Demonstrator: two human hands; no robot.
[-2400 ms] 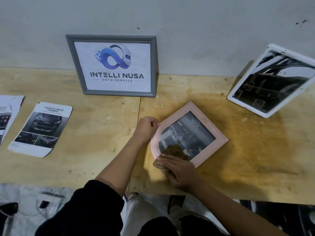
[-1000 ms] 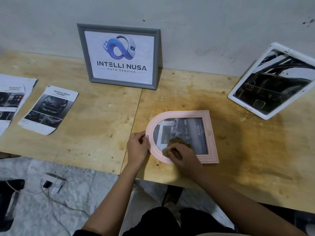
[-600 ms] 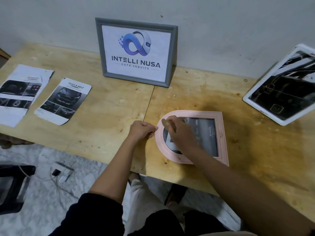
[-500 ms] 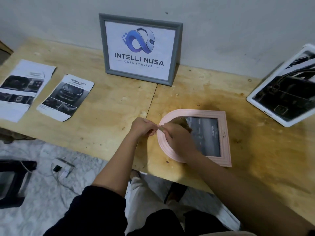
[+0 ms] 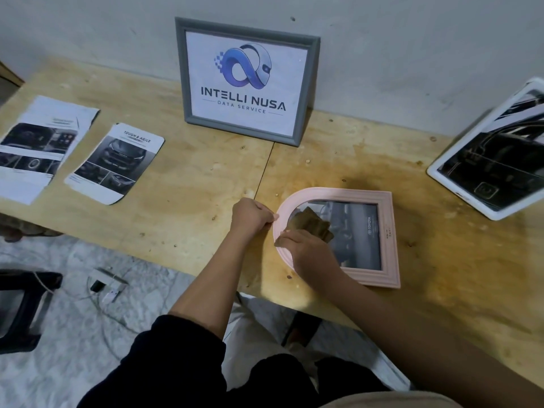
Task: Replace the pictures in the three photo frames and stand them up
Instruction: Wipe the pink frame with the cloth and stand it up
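Plywood table, two panels, seam running front to back. Grey frame stands upright at the back by the wall. Pink arched frame lies flat near my edge, right of the seam. White frame sits tilted, far right. On my left, two car printouts lie flat: bigger sheet, brochure just beside it.

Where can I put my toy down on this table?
Biggest bare patch: the wood between the Tough & Agile leaflet, the grey frame and the left hand. Another lies right of the pink frame, in front of the white frame. Crowded: the left end with a second leaflet, and the pink frame with the right hand on it.
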